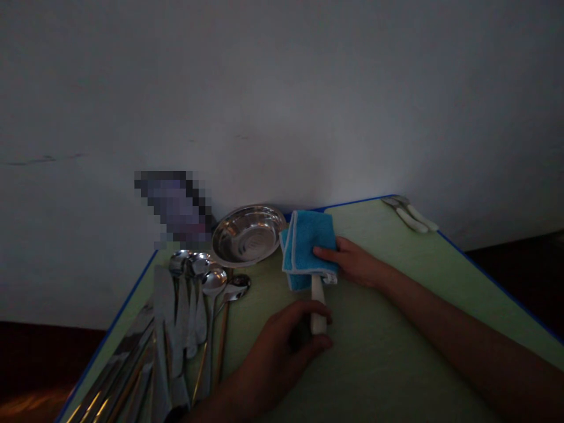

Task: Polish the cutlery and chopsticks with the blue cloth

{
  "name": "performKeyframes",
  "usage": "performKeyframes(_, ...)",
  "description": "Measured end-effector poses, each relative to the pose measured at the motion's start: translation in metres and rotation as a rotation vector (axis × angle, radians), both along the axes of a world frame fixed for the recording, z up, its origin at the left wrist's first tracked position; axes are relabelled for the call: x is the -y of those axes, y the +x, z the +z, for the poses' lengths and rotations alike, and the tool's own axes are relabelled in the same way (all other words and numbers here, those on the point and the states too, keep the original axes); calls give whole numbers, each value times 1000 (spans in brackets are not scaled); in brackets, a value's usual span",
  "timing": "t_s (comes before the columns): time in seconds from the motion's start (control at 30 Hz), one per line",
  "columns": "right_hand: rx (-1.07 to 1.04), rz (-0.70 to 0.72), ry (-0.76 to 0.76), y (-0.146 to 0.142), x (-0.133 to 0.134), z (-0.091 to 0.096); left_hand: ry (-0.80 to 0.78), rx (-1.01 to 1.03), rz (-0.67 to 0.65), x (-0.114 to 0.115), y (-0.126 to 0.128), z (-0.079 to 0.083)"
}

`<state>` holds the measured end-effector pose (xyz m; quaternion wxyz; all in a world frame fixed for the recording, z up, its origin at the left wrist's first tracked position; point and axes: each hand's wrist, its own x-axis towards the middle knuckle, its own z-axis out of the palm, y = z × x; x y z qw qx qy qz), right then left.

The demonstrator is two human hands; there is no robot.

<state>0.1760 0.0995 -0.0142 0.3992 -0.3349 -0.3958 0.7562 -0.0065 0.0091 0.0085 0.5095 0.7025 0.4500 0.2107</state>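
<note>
Pale green covers the tabletop (pixel 374 358) before you, trimmed in blue along its edges, with the far edge up against a plain grey wall (pixel 282 106). A thin crack (pixel 44 158) marks that wall on the left, and the room is dim, with dark floor (pixel 39 358) past the table's left and right edges. Your left hand (pixel 282 341) grips the handle of a white-handled utensil (pixel 318 317) above the middle of the table. Your right hand (pixel 352 261) pinches a folded blue cloth (pixel 311 241) around its other end, so you cannot tell what lies inside the folds. Behind and left of the cloth, a shiny metal bowl (pixel 253 238) sits at the far edge. A pixelated object (pixel 176 205) stands by the far left corner. Along the left edge, down towards you, spread spoons (pixel 214 281) and a row of long metal cutlery (pixel 118 364). Two more white-handled pieces (pixel 412 216) lie side by side at the far right corner.
</note>
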Motion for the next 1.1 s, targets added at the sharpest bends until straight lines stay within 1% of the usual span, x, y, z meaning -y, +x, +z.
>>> performKeyframes(0.13,52,11,59,2,-1,-5,18,-12,15,-1,0,-2)
performKeyframes(0.3,13,-13,16,0,0,-2,14,-39,-12,-2,1,1)
performKeyframes(0.47,-55,-117,-55,-5,2,2,90,-47,-2,-1,2,2)
performKeyframes(0.6,-108,-226,-99,-8,-1,3,106,-38,-8,-1,2,5)
performKeyframes(0.67,-131,-251,-102,-8,-2,4,101,-44,-24,-1,2,7)
performKeyframes(0.73,-133,-229,-84,-7,-2,3,103,-46,-15,-1,2,7)
performKeyframes(0.9,-48,-64,4,-2,-1,2,106,-16,50,-1,-1,1)
performKeyframes(0.97,-36,-48,12,-1,0,2,93,1,66,0,-1,-1)
performKeyframes(1.1,-40,-31,-21,-1,1,3,96,3,72,0,-1,-1)
